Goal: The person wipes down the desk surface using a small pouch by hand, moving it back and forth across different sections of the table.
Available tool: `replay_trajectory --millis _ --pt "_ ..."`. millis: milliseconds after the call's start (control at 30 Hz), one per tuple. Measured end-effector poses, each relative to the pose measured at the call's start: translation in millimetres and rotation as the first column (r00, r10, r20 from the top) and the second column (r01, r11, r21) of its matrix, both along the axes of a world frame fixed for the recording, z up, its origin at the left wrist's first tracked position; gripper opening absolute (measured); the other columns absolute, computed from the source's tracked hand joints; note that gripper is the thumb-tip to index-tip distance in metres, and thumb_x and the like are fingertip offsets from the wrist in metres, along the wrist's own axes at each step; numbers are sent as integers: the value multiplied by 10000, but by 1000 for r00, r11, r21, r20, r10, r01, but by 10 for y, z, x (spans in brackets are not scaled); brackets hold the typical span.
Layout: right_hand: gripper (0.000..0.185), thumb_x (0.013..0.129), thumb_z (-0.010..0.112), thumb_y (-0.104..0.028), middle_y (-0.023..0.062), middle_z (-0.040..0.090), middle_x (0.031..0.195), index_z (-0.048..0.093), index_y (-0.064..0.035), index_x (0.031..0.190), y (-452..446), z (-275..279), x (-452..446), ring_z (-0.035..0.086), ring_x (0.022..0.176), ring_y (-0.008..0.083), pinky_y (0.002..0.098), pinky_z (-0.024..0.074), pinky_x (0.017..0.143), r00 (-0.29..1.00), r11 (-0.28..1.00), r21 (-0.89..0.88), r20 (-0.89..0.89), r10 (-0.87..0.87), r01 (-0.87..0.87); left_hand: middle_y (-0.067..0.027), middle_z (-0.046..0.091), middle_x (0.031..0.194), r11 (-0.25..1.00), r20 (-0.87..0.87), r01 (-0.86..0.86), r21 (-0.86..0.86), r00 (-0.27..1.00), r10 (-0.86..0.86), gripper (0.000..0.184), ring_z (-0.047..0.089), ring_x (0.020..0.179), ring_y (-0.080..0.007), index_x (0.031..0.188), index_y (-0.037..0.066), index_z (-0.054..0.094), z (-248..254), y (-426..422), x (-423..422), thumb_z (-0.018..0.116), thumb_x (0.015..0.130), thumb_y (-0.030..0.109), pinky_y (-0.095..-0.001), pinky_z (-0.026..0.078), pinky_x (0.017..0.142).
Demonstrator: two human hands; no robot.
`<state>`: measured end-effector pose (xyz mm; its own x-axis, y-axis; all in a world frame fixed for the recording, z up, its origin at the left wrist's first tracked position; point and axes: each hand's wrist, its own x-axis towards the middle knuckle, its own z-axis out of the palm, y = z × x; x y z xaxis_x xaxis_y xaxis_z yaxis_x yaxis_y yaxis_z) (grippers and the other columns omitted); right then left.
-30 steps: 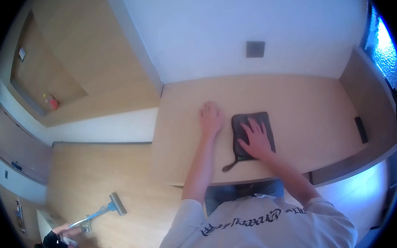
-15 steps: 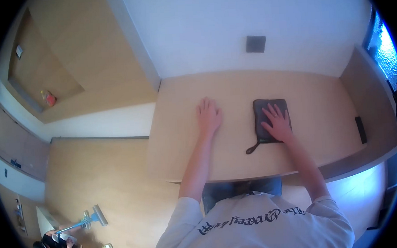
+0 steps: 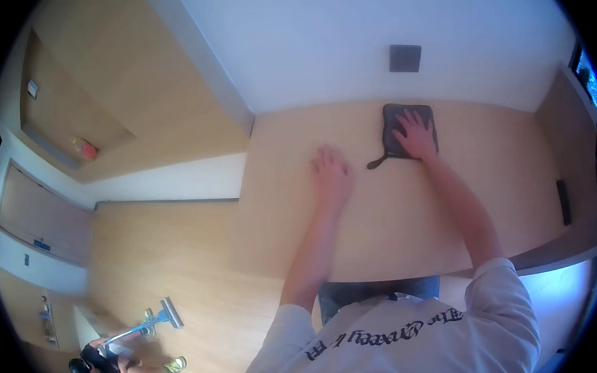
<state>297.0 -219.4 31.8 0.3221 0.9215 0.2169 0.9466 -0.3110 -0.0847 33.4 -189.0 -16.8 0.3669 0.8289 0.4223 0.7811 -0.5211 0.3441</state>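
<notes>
Near the back of the wooden desk lies a dark zippered pouch, its wrist strap hanging off the lower left corner. My right hand rests flat on top of it with the fingers spread. To the left of the pouch, my left hand is on or just over the bare desktop, its fingers apart and slightly blurred. Nothing shows in my left hand, and it does not touch the pouch.
A black bar-shaped object sits at the desk's right side. At lower left, a seated person holds a blue mop over the floor. A bottle stands in the wall niche. A dark square plate is on the wall.
The pouch has moved right and then back toward the wall under my right hand. My left hand has shifted slightly right in view. The mop head has moved left, then back right.
</notes>
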Motion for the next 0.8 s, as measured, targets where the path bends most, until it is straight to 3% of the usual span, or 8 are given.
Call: replay_trajectory --millis 333,533,600,667,800 --pt "623 925 383 -539 80 243 1549 356 -205 1450 335 59 -165 182 1435 301 629 103 1112 980 980 3 -7 -201 201 -175 354 1453 998 -8 10 -68 1000 -11 516 258 1387 -344 1326 77 456 149 -182 -140 541 874 310 -538 181 1124" --pt "634 933 379 -538 108 263 1536 345 -185 1459 -14 291 -485 194 1429 309 605 112 1121 999 999 1 12 38 -38 -185 367 1449 995 27 13 -101 1000 -10 501 269 1386 -347 1315 68 485 412 5 -13 529 878 309 -543 184 1122" --pt "632 931 394 -533 110 267 1533 353 -180 1454 -360 265 -762 201 1425 313 600 121 1121 995 995 -7 37 96 -96 -204 384 1438 994 26 24 -108 999 -21 500 279 1383 -354 1313 44 493 462 4 -86 511 887 305 -545 189 1122" --pt "626 923 433 -514 117 276 1527 372 -169 1442 -818 113 -1156 218 1416 321 593 139 1119 976 979 8 77 203 -205 -151 369 1457 992 32 37 -117 999 -34 504 262 1391 -320 1319 99 484 312 10 -252 541 867 314 -531 172 1126" --pt "624 904 496 -481 129 289 1516 394 -158 1428 -1691 187 -1606 240 1403 332 595 158 1110 948 950 36 92 306 -310 -145 368 1463 992 60 55 -117 997 -48 507 262 1394 -309 1322 100 483 229 109 -320 535 869 322 -517 164 1134"
